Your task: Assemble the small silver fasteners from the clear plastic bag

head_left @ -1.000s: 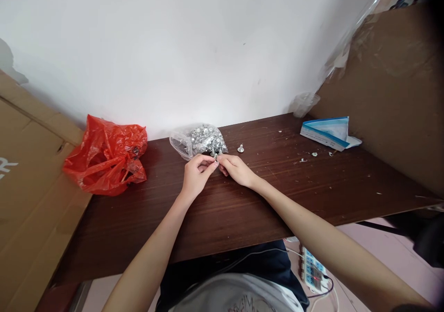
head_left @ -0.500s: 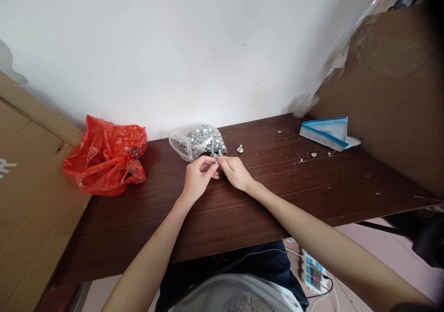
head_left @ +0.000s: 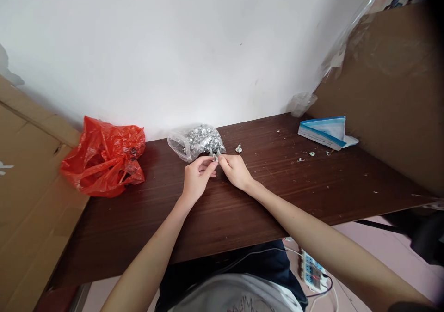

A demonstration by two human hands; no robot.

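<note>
My left hand (head_left: 198,175) and my right hand (head_left: 236,171) meet over the table in front of a clear plastic bag (head_left: 178,142) full of small shiny metal screws (head_left: 201,134). Between the pinched fingertips are a few wide-headed metal screws (head_left: 215,156). Both hands are closed on these pieces, with thumbs and index fingers almost touching. The fingers partly cover them, so which hand grips which piece is hard to see. Another screw (head_left: 239,149) stands on its broad round head, shank up, just right of the bag.
A crumpled red plastic bag (head_left: 107,157) lies at the left by a cardboard box (head_left: 31,201). Toward the right are a blue-and-white packet (head_left: 322,129), a clear plastic cup (head_left: 302,104), small scraps and a cardboard panel (head_left: 378,99). A power strip (head_left: 312,270) sits below the table (head_left: 138,233).
The view has shifted slightly. Both hands stay together at the same spot, with only small finger movements around the metal screws.
</note>
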